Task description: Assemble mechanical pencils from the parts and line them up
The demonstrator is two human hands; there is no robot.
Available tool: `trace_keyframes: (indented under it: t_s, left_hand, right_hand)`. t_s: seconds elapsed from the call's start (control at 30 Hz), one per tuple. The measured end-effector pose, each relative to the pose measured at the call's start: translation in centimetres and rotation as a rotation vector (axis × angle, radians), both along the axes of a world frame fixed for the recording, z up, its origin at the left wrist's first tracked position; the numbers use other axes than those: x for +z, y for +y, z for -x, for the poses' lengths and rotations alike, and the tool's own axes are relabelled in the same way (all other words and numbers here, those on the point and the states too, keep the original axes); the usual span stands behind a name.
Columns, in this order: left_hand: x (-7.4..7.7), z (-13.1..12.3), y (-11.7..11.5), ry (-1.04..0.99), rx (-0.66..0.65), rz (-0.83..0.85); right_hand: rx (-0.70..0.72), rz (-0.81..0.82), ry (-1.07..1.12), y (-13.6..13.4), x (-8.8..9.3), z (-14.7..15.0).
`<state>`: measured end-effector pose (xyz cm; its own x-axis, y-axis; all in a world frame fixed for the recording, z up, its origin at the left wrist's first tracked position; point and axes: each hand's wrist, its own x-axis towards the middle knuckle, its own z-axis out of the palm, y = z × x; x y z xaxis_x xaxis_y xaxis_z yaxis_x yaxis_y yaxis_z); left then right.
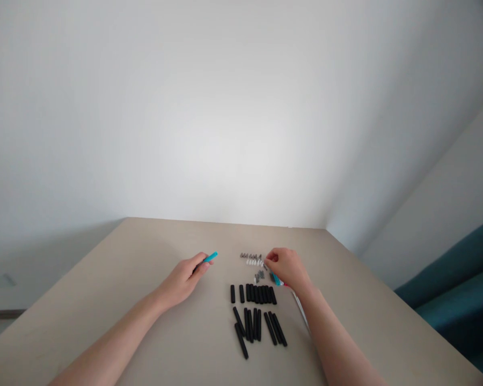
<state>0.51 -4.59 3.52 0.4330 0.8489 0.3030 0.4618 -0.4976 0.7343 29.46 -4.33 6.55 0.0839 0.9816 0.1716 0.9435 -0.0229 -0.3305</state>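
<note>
"Reading the layout, which relation governs?"

"The gap between the blue rod (211,257) and the right hand (288,269). The rod is in the left hand (184,280), above the left part of the worktop (185,351). The right fingertips lie to its right, well apart, and slightly nearer the person."

"State the rod's long axis."

"It slants away from the person and to the right. The exposed end projects past the left fingertips; extended, its line passes on the far side of the right hand."

"Left grip?"

"Clamped on the rod between thumb and fingers, with the forearm reaching in from the lower left."

"Right grip?"

"Thumb and index finger are bent toward each other, tips pointing left and down, at the right end of the white pieces (254,262). The parts are too small in this view to confirm contact, so I cannot tell whether the tips are closed on one."

"Which hand is nearer the small parts?"

"The right. The row of metal parts (250,256) lies just beyond the white pieces; the grey pieces (260,276) lie on the near side. The black tubes (261,294) lie nearer the person, between the forearms."
</note>
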Motion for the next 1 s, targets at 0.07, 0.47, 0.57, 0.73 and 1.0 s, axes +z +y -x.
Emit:
trace_keyframes:
  t_s: [0.07, 0.47, 0.57, 0.73, 1.0]
  left_hand:
    - [0.0, -0.1, 0.0, 0.008, -0.008, -0.004]
    - [-0.3, -0.2, 0.2, 0.028, -0.039, 0.036]
    - [-0.1, -0.4, 0.0, 0.024, -0.069, 0.003]
    - [0.4, -0.6, -0.6, 0.088, -0.154, -0.046]
    - [0.1, -0.6, -0.5, 0.097, -0.159, -0.054]
  right_hand:
    - [0.007, 0.015, -0.006, 0.1, -0.3, 0.2]
    - [0.003, -0.092, 0.033, -0.5, 0.1, 1.8]
    - [0.135, -0.148, 0.106, -1.6, 0.2, 3.9]
    - [0.537, -0.24, 0.31, -2.8, -0.7, 6.7]
    - [0.721, -0.39, 0.381, -3.2, -0.5, 7.1]
